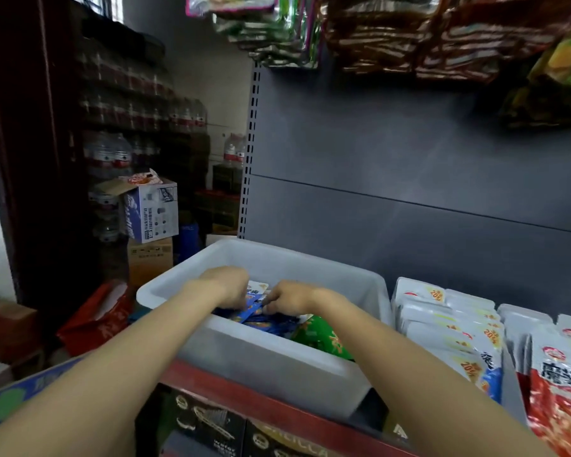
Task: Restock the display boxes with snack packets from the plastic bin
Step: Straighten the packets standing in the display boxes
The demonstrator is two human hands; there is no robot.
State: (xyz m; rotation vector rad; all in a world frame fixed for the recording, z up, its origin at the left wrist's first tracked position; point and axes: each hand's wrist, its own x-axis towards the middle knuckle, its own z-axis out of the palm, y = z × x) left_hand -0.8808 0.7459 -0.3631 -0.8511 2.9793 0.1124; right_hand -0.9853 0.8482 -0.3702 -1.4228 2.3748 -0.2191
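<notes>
Small retail shop, grocery or convenience type. Grey metal gondola shelving (409, 166) with a slotted upright (252, 127) for adjustable brackets. Hanging snack bags (393, 31) on pegs overhead. Rows of white and red packets (449, 324) standing upright in display boxes at right, yellow "20%" promo marks on them. Stock area at left: stacked bottled-water packs (112, 153), large water jugs (234, 150), opened cardboard cartons (150, 209) piled on the floor. White plastic bin (261, 357) of loose snack packets parked on boxed goods (208, 423).
</notes>
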